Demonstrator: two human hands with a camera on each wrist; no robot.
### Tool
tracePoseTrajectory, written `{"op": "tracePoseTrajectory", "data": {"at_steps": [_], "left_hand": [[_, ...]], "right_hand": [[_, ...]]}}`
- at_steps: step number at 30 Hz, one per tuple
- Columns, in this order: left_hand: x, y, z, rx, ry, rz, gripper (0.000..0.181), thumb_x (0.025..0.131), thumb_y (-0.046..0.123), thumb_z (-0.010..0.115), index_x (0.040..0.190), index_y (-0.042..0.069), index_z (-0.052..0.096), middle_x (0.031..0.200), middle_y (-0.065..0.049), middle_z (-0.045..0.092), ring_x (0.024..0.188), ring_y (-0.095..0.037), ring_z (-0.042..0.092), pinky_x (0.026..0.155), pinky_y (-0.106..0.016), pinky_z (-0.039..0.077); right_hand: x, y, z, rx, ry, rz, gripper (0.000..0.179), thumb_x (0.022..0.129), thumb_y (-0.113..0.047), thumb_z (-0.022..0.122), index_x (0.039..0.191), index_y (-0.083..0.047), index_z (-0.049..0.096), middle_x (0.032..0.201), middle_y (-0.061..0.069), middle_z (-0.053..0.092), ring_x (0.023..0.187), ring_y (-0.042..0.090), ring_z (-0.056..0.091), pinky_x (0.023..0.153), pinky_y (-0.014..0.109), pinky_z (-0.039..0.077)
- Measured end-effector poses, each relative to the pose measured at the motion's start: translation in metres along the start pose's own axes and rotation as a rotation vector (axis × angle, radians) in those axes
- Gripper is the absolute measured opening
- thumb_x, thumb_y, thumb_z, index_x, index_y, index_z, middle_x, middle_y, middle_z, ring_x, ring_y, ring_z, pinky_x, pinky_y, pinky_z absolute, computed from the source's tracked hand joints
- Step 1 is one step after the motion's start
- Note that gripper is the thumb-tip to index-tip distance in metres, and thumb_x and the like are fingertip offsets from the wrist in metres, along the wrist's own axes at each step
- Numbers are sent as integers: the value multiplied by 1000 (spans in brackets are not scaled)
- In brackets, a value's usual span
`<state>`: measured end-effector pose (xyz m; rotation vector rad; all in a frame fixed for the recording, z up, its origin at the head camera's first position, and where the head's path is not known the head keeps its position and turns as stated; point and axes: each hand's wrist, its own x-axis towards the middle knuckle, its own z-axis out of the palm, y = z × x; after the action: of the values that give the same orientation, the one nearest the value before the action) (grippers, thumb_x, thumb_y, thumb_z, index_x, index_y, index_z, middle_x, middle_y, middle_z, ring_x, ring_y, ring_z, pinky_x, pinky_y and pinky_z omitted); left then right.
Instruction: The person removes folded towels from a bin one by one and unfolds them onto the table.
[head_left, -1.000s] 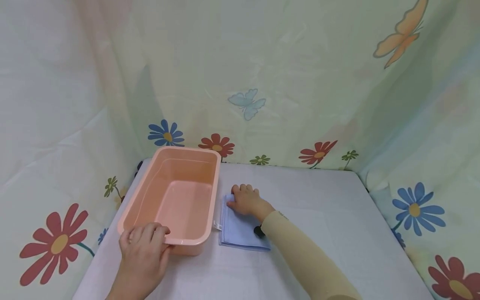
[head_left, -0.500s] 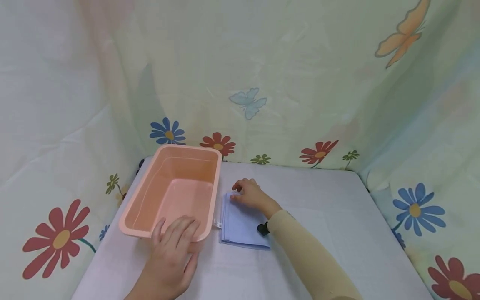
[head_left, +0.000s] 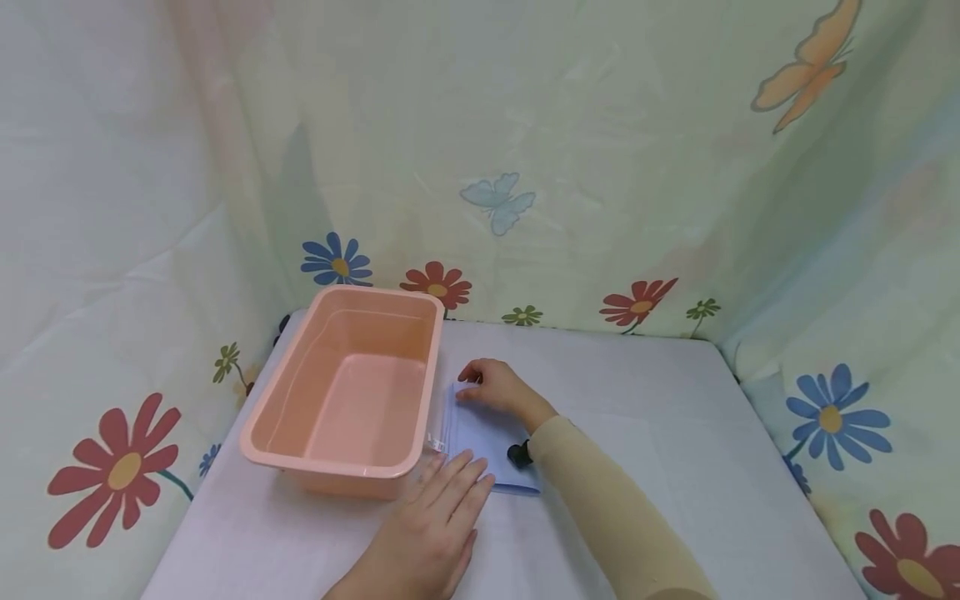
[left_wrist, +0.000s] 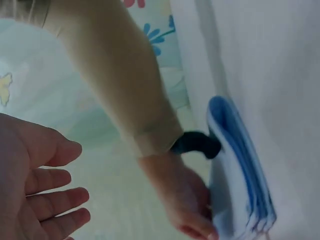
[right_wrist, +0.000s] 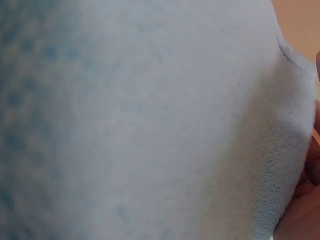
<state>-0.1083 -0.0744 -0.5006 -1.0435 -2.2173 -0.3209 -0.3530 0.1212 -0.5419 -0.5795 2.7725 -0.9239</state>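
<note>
A folded light blue towel (head_left: 487, 446) with a small white tag (head_left: 436, 443) lies right of a pink plastic basin (head_left: 341, 464). My right hand (head_left: 498, 390) is at the towel's far left corner, fingers bent and thumb by the cloth. Whether they pinch it cannot be told. The right wrist view is mostly filled by the towel's fuzzy surface (right_wrist: 165, 115). My left hand (head_left: 431, 529) reaches toward the towel's near left corner, fingers extended and holding nothing. In the left wrist view the towel's stacked folds (left_wrist: 245, 165) show from the side.
The basin stands on the left of a white-covered table (head_left: 637, 417), with nothing visible inside it. A flowered curtain (head_left: 600, 167) encloses the back and both sides. A small black device (head_left: 519, 454) sits at the right wrist, over the towel.
My left hand has let go of the basin's near rim and moved right to the towel. My right hand has shifted slightly at the towel's far edge, its fingers more bent.
</note>
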Motion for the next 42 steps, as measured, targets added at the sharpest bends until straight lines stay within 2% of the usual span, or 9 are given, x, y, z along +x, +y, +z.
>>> {"op": "tracePoseTrajectory", "data": {"at_steps": [4,7,12,16,19,23,31,36,42], "left_hand": [[-3,6,16,12,-81,-29,62,89,26,77,145,7,63,151,-11,65,144,-28,61,120,-46,48],[-10,8,27,23,-145,-80,66,85,29,85,144,7,63,150,-12,65,144,-29,61,120,-47,49],[-22,8,43,25,-270,-173,69,90,35,82,146,2,61,154,-18,61,145,-34,59,119,-49,49],[-28,9,54,-14,-428,-296,76,98,45,75,154,-2,54,162,-24,52,151,-39,52,123,-52,44],[-30,9,59,-34,-505,-373,79,100,50,72,156,-3,52,165,-26,48,154,-41,48,125,-54,42],[-33,11,64,-43,-535,-402,82,98,52,73,155,-2,52,164,-26,48,154,-42,47,125,-55,41],[-34,15,69,-14,-547,-395,85,97,55,72,156,-3,51,166,-25,46,156,-41,45,125,-54,41],[-32,16,72,-32,-570,-414,87,99,55,69,159,-3,46,170,-25,41,158,-41,41,126,-54,39],[-28,14,76,-32,-559,-394,85,99,53,70,158,-4,47,169,-26,42,156,-42,44,125,-56,41]], "right_hand": [[-2,-3,-1,4,24,-8,24,87,-29,89,100,-14,76,90,1,65,86,16,57,81,31,49],[-4,-2,-1,4,25,-17,22,89,-29,89,93,-14,73,83,-1,62,80,14,56,75,29,46],[-11,-1,-5,40,4,-25,19,95,-26,83,92,-14,70,86,-1,65,82,15,57,76,29,49],[-20,1,-13,101,-9,-31,15,98,-23,80,94,-14,70,89,1,67,83,15,58,77,30,49],[-26,2,-22,162,-17,-39,14,98,-22,80,95,-13,71,89,0,69,83,15,59,76,29,50],[-36,6,-34,231,-34,-47,11,98,-19,80,98,-10,73,88,0,71,81,15,60,74,29,50],[-61,23,-56,288,-70,-50,10,98,-14,79,102,-6,76,92,4,73,86,16,62,79,27,52],[-76,36,-74,298,-77,-26,8,97,-8,77,104,-4,76,95,4,73,89,17,62,82,27,53],[-94,55,-96,326,-119,19,10,98,-4,71,108,-3,75,102,7,73,94,19,63,85,27,54]]}}
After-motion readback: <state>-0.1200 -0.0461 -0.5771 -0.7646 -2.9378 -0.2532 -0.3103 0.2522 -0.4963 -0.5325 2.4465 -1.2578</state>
